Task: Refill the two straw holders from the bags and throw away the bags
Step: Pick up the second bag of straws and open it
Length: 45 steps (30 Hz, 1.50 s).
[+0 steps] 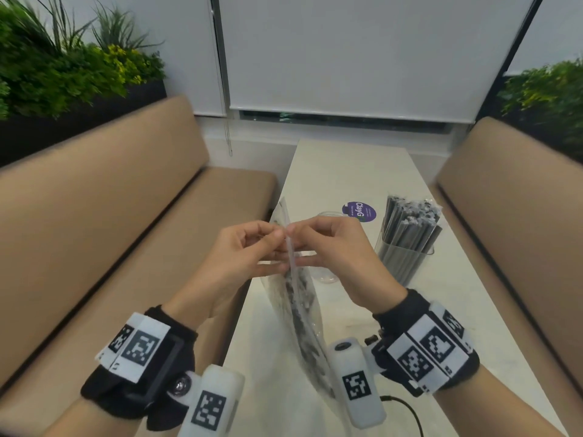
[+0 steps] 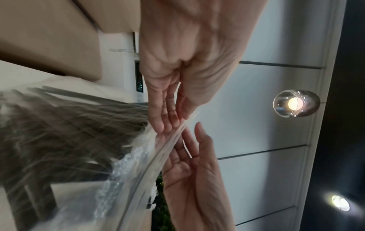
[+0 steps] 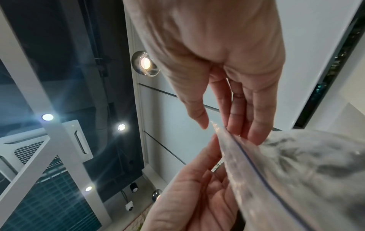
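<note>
Both hands meet at the bag's [image 1: 295, 298] top edge: your left hand [image 1: 249, 247] pinches one lip of the zip strip [image 3: 250, 157] and your right hand [image 1: 331, 244] pinches the other, fingertips nearly touching across the seal. You hold the bag upright, on edge, above the near end of the table [image 1: 347, 171], with dark straws [image 2: 79, 125] showing through the clear film. Whether the seal has started to part I cannot tell. To open it well, keep each pinch on a single lip just above the strip and pull the lips straight apart from the middle, then work outward along the seal; a sideways tug would likely only stretch the film. Keep the bag upright so the straws don't slide out before you are over a holder. Behind your right hand stands the empty holder [image 1: 328, 279], a clear cup and partly hidden; to its right the full holder [image 1: 407, 250] already carries a bundle. A purple sticker [image 1: 359, 211] lies farther back, and tan benches [image 1: 110, 216] flank the table.
</note>
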Each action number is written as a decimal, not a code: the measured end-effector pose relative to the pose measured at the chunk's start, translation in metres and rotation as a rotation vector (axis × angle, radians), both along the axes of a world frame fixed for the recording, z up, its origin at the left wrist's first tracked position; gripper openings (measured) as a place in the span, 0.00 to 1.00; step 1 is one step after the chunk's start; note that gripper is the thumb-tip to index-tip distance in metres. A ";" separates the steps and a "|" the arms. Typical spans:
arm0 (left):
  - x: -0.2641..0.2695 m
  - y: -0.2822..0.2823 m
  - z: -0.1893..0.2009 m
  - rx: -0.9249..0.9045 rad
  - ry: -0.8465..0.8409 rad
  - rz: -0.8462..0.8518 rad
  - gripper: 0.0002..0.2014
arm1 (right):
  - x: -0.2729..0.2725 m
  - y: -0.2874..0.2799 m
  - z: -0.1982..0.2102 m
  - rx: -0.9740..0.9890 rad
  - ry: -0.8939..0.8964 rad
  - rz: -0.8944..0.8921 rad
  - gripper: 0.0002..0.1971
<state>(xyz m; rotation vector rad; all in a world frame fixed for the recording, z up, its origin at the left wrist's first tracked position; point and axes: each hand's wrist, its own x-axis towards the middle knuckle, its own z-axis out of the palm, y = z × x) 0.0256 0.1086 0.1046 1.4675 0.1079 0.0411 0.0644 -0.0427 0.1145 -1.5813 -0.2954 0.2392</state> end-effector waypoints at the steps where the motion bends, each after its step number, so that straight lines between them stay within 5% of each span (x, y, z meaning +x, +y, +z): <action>1: 0.000 -0.002 0.000 0.040 -0.010 0.025 0.13 | 0.000 0.000 0.001 -0.015 -0.011 -0.008 0.07; 10: 0.002 -0.012 0.001 0.279 -0.109 0.178 0.03 | 0.002 -0.004 0.005 -0.160 -0.104 -0.045 0.07; 13: 0.002 -0.020 0.001 0.353 -0.124 0.247 0.06 | 0.001 0.000 0.005 -0.412 -0.301 -0.110 0.06; 16: 0.004 -0.023 0.001 0.602 -0.201 0.347 0.06 | -0.001 0.004 0.005 -0.577 -0.494 -0.173 0.05; 19: 0.006 -0.009 0.000 0.874 -0.364 0.488 0.06 | 0.003 -0.007 0.000 -0.597 -0.500 -0.237 0.04; 22: 0.006 -0.006 -0.006 1.057 -0.494 0.324 0.11 | 0.005 -0.012 -0.004 -0.562 -0.479 -0.255 0.05; 27: 0.017 -0.023 -0.016 1.082 -0.362 0.156 0.13 | 0.014 0.008 -0.018 -0.607 -0.411 -0.148 0.11; 29: 0.014 -0.017 -0.016 1.112 -0.359 0.095 0.25 | 0.021 0.000 -0.025 -0.711 -0.414 -0.117 0.14; 31: 0.003 0.004 -0.019 1.329 -0.266 0.066 0.41 | 0.027 -0.025 -0.020 -0.828 -0.434 -0.158 0.17; 34: -0.016 0.036 -0.026 1.603 -0.105 0.044 0.49 | 0.032 -0.066 -0.012 -0.940 -0.340 -0.147 0.18; 38: -0.013 0.049 -0.040 1.390 -0.056 -0.065 0.49 | 0.022 -0.078 -0.021 -0.942 -0.265 -0.105 0.14; 41: -0.015 0.044 -0.045 0.850 0.035 0.015 0.41 | 0.014 -0.076 -0.034 -0.734 -0.117 -0.129 0.16; 43: -0.020 0.035 -0.048 0.458 0.072 -0.007 0.45 | 0.008 -0.075 -0.045 -0.563 0.110 -0.060 0.17; 45: -0.022 0.028 -0.053 0.342 0.049 -0.065 0.49 | 0.003 -0.076 -0.055 -0.379 0.237 0.019 0.16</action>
